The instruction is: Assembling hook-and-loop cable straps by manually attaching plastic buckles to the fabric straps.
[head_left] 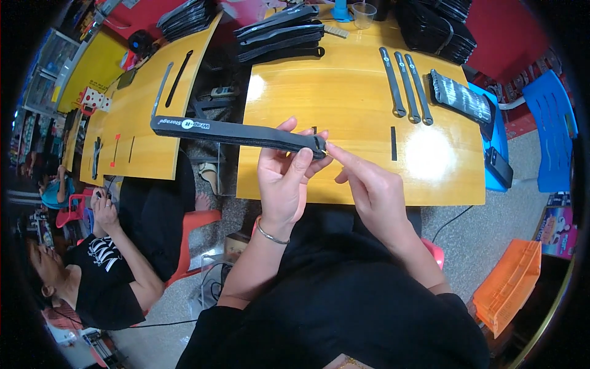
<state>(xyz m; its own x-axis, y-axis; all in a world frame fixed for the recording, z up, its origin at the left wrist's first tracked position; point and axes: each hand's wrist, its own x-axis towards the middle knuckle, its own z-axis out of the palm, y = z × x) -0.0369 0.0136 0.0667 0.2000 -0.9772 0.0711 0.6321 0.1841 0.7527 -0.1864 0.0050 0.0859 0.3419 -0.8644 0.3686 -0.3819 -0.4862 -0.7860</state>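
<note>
My left hand is closed around one end of a stack of black straps, holding it level above the front of the table. White print runs along the top strap, and the stack's free end reaches out to the left. At the held end, a slot and a small gold-coloured bit show. The index finger of my right hand stretches to that end and touches it or nearly so. The other right fingers are loosely curled, with the thumb apart from the index finger.
On the yellow table lie three grey straps, piled black straps, a plastic-wrapped pack and a short black strip. A phone rests on a blue stool. To the left, another person sits near a second table.
</note>
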